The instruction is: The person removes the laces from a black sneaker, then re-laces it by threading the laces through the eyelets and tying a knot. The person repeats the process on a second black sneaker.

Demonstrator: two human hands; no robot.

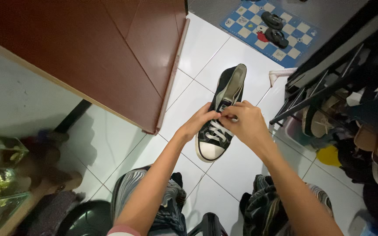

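White tiles below — both hands (226,120) pinch laces atop the black sneaker (222,116).

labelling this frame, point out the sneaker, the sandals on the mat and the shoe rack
sneaker (209,150): head view, on its white toe cap
sandals (274,27): head view, on the pair's black straps
shoe rack (320,92): head view, on a black front bar

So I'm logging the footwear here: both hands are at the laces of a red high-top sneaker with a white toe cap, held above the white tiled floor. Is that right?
Not quite: the sneaker is black, not red. The rest stands: in the head view the left hand and right hand are both at its white laces, it has a white toe cap, and it is held above the white tiled floor.
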